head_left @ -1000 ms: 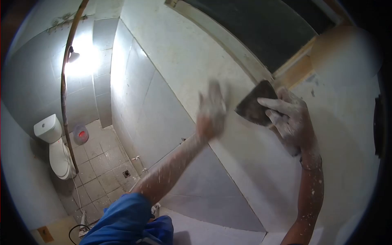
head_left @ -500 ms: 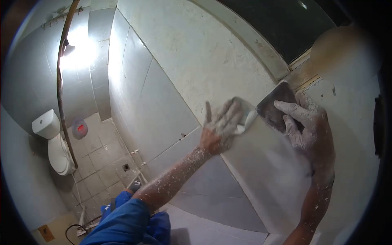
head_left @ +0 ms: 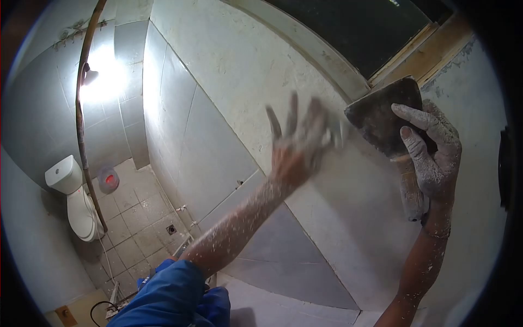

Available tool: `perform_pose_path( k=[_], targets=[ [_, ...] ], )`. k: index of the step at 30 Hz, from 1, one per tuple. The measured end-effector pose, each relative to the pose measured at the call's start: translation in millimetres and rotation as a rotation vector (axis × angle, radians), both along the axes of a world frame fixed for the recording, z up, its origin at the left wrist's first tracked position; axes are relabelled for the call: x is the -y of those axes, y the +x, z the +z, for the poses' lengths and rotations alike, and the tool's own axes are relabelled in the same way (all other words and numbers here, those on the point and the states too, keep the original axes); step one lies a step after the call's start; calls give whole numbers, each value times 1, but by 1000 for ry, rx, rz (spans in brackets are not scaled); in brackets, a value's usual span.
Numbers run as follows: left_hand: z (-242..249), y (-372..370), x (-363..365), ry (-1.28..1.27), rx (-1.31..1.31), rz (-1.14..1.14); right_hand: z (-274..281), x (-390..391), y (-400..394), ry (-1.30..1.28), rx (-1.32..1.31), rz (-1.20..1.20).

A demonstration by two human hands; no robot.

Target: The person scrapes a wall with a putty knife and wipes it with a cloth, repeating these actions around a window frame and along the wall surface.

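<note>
My right hand [head_left: 438, 150], caked in white powder, grips a wide putty knife [head_left: 381, 117]. Its dark blade faces me, my thumb and a finger lie against it, and a worn handle hangs below. My left hand [head_left: 297, 150] is smeared by motion in front of the pale wall [head_left: 245, 71]. Several of its fingers stretch apart, while a thin whitish thing shows blurred on its thumb side, close to the blade's left corner; I cannot make out what it is. White specks cover both forearms.
Grey tiles [head_left: 190, 120] cover the lower wall. A dark window [head_left: 354, 32] with a wooden frame is at the upper right. Down left are a toilet [head_left: 81, 210], a pole [head_left: 81, 109], a plastic tub [head_left: 108, 180] and a floor drain [head_left: 171, 229]. A lamp [head_left: 90, 75] glares beyond.
The putty knife has risen and turned in my right hand, and its handle now shows. My left hand has moved slightly up, its fingers spreading wider. The view has shifted a little.
</note>
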State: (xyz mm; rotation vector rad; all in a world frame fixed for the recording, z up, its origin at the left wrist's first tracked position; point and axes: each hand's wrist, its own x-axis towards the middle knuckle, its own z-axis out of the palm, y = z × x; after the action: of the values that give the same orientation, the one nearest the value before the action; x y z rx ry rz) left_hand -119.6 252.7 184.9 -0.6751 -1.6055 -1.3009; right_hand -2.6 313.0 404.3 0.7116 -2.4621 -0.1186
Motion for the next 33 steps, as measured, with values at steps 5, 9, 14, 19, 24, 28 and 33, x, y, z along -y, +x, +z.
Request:
perform_pose_path(
  k=[5, 9, 14, 19, 24, 28, 33],
  targets=[
    [59, -53, 28, 264, 119, 120, -3, -3, -6, -42, -71, 50],
    [19, -6, 10, 217, 31, -228, 1, 5, 2, -134, -13, 7],
    [-25, 25, 23, -227, 41, -178, 3, 10, -2, -196, 13, -44],
    [-19, 32, 34, -339, 92, -172, -8, 35, 6, -624, 171, -224],
    [-40, 23, 43, -123, 457, -207, -71, 50, 32, -190, -65, -417],
    [-46, 21, 43, -127, 525, -268, -103, 57, 35, 169, 20, -759],
    [-53, 35, 31, -138, 590, -256, -115, 45, 33, 508, -50, -701]
  ],
)
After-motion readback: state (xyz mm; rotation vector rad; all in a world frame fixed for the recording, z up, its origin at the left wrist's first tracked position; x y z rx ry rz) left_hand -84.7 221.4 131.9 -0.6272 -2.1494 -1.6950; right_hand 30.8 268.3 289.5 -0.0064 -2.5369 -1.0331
